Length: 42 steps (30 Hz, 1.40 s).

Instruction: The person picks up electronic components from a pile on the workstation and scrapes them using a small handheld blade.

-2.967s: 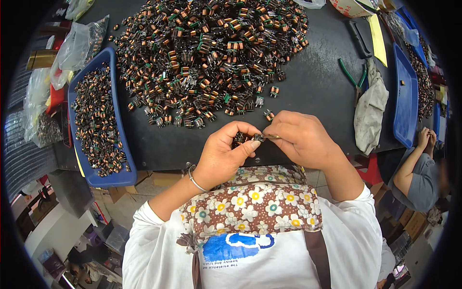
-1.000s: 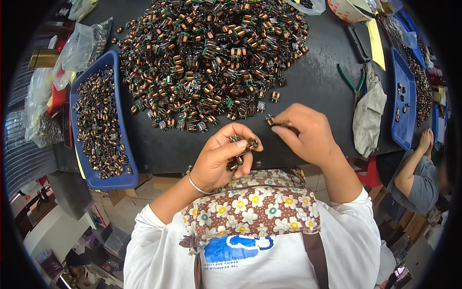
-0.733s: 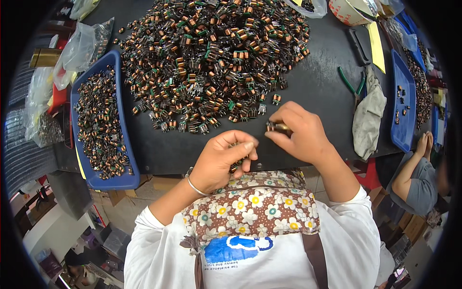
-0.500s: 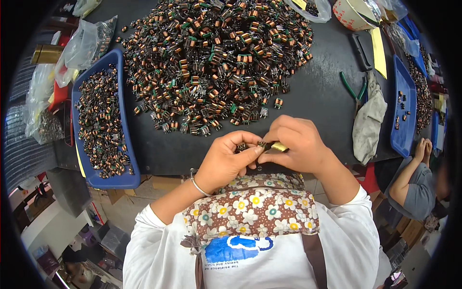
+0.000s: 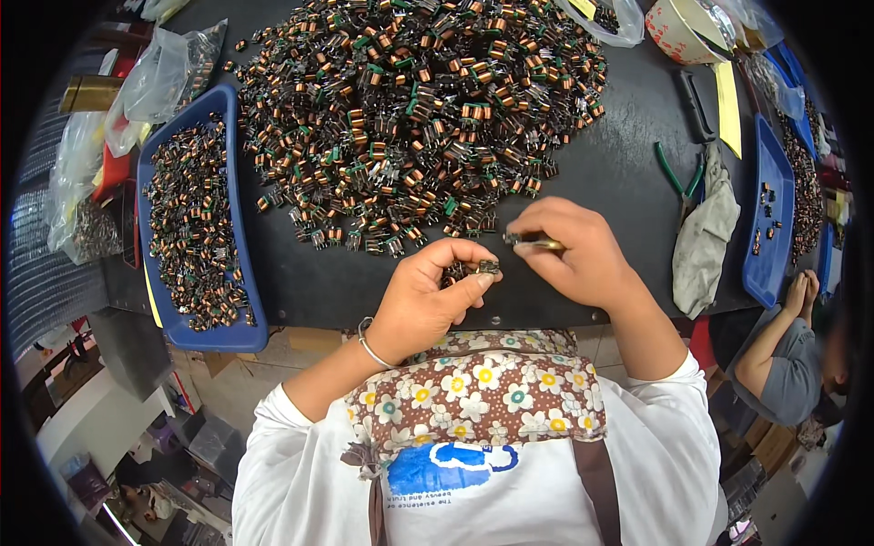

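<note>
My left hand [image 5: 421, 293] is closed around several small wire-wound coils. One coil [image 5: 489, 267] is pinched at the thumb and fingertips, its dark underside showing. Apart from it, up and to the right, my right hand [image 5: 575, 253] grips a small brass-coloured tool [image 5: 550, 244]. Something dark sits at that hand's fingertips; whether it is the tool's tip or another part I cannot tell. Beyond both hands rises a large heap of copper-wound coils [image 5: 410, 118] with dark bases and metal pins, its near edge just past my left fingers.
At the left a blue tray [image 5: 232, 182] is full of coils. To the right lie a grey cloth [image 5: 706, 241], green-handled pliers [image 5: 669, 168] and a blue tray [image 5: 767, 264] with a few parts. A bowl [image 5: 681, 32] stands far right. Another person's arm [image 5: 769, 341] shows at right.
My right hand has drawn away from my left, up and to the right, with the brass-coloured tool still in it. My left hand keeps its coils, the pinched one now in plainer view.
</note>
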{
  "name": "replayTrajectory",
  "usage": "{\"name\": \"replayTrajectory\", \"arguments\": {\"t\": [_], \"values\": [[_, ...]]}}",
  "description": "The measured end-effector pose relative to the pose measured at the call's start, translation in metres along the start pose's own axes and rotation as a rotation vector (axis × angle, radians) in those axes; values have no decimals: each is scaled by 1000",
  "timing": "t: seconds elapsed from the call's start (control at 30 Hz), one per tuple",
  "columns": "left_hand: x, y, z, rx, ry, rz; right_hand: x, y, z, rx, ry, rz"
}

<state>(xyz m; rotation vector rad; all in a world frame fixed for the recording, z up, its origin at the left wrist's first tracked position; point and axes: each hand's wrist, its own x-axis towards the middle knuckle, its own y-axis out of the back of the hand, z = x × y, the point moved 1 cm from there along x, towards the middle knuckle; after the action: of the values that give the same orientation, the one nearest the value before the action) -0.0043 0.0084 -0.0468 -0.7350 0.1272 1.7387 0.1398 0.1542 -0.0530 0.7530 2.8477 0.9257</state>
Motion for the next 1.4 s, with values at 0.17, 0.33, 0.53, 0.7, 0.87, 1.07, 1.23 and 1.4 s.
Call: {"name": "replayTrajectory", "arguments": {"t": [0.17, 0.33, 0.53, 0.7, 0.87, 1.07, 1.23, 1.4], "values": [[-1, -1, -2, -17, -13, -21, -7, 5, -11, 36, -110, -34], [-6, -5, -5, -2, -9, -59, -13, 3, -16, 98, 144, -123], [-14, -8, -11, 66, -72, -97, -22, -1, -25, 1, 174, -134], [-25, -10, -12, 82, -55, -157, -31, 5, -38, -52, 176, -210], [-29, -7, -15, -67, 22, -245, -36, 1, -34, 172, 95, -328], [-26, 6, -14, -540, 130, -406, -21, -9, -18, -291, -101, 134], [-21, 10, -19, -586, 137, -335, -18, -9, -18, -209, -63, 49], [-8, -3, -1, -125, 96, -38, -11, -5, -28, -75, 134, -7]]}}
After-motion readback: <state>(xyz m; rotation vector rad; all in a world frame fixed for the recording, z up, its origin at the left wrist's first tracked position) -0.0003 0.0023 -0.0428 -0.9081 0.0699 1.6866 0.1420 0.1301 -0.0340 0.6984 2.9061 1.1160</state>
